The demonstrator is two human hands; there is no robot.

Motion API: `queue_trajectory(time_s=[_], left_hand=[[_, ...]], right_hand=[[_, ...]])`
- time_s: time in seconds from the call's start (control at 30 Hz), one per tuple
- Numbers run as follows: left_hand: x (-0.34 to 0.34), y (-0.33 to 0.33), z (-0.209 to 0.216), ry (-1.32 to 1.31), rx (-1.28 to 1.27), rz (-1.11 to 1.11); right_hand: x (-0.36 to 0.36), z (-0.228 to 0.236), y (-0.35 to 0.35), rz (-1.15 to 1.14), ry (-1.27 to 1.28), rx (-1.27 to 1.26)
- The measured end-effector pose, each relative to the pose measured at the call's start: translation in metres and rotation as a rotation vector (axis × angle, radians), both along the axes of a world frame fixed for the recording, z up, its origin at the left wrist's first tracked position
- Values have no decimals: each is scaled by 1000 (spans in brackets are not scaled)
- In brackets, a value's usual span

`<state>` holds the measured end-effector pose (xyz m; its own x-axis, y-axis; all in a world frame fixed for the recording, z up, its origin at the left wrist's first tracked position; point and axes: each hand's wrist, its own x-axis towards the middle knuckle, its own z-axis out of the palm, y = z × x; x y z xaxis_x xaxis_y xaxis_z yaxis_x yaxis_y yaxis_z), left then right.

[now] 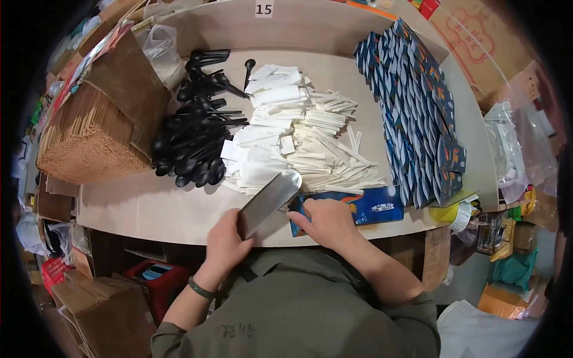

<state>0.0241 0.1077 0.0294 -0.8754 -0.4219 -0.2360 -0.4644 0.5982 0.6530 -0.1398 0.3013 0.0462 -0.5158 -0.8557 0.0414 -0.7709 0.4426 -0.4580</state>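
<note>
At your far left, a brown cardboard box (128, 92) stands tilted on the table, its near side showing many thin tan layers packed tightly together. Just right of it lies a heap of glossy black plastic spoons (191, 140), bowls mostly toward you at the front; one single black spoon (249, 73) lies apart near the back.

Your left hand (225, 240), with a dark band (202, 289) on its wrist, has its fingers closed around the lower end of a long, silver, round-ended metal trough (271, 201). The trough slants up to the right, its rounded tip at the front of a pile of flat white paper packets (262, 149). Against these, to the right, lies a spread of slim cream-coloured sticks (325, 146).

Your right hand (331, 222) rests over the left part of a flat, dark blue rectangular pouch with orange decoration (379, 206), which lies near the table's front edge. Its fingers are bent, the thumb pointing left; you cannot tell whether they pinch the pouch. Farther right, many matching blue pouches (412, 113) stand in overlapping rows.
</note>
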Motion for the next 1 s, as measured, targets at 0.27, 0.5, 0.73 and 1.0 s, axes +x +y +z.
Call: queue_trajectory(time_s=[0.27, 0.5, 0.73, 1.0], left_hand=[[12, -8, 9, 76, -181, -165], [-15, -26, 30, 14, -172, -504], [-96, -33, 14, 519, -549, -472], [-137, -62, 29, 726, -652, -384]], right_hand=[[-4, -27, -13, -236, -176, 126], [24, -25, -35, -103, -304, -41], [-82, -14, -31, -267, 70, -369], [-98, -19, -14, -289, -28, -117]])
